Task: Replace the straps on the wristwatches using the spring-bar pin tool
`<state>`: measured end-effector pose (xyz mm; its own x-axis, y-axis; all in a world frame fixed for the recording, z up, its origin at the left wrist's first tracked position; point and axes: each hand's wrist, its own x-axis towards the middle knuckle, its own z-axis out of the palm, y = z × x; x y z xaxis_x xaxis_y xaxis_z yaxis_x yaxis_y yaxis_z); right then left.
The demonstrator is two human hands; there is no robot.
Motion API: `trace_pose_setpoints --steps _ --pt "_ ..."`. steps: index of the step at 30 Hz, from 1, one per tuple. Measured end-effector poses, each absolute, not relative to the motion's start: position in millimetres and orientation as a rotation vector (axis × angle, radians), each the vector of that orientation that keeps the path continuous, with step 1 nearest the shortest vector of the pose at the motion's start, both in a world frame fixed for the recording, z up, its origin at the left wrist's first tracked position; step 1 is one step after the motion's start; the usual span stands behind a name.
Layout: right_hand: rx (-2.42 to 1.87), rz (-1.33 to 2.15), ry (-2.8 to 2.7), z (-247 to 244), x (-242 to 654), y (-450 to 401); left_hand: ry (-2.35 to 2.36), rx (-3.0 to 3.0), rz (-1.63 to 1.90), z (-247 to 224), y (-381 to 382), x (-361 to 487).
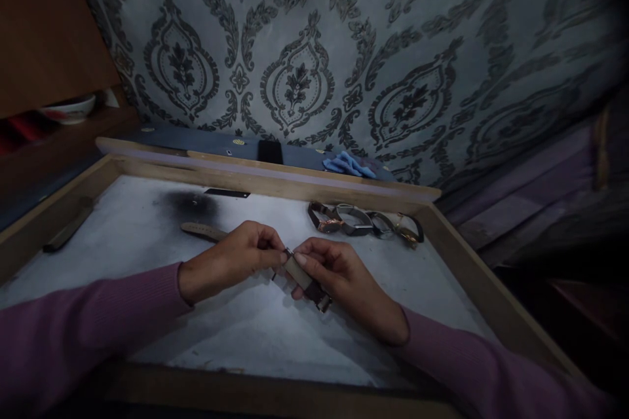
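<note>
A brown watch strap (299, 275) with a paler inner side is held between my two hands above the white tray bottom. Its metal buckle (323, 303) hangs at the lower end, toward me. My right hand (346, 275) is closed round the strap, thumb on top. My left hand (233, 258) is closed too, its thumb and finger pinching at the upper end, where a small metal part shows. Whether a small pin or tool is also in that pinch I cannot make out. Behind my left hand lies another strap piece (201, 230), tan with stitch holes, partly hidden.
Several wristwatches (354, 219) lie in a row at the back right. A flat dark strip (227, 193) is near the back rim, a dark long object (69, 226) at the left. Raised wooden edges (275, 173) surround the surface. Beyond are a phone-like black object (270, 151) and a blue cloth (348, 163).
</note>
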<state>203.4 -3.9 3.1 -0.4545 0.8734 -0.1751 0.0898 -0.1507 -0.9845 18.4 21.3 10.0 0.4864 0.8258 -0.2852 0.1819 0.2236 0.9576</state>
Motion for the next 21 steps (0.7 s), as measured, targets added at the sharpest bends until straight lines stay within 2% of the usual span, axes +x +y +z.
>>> trace_pose_setpoints --steps 21 --pt "-1.121 1.689 -1.442 1.9 202.2 -3.3 0.974 1.313 0.582 7.2 22.2 18.7"
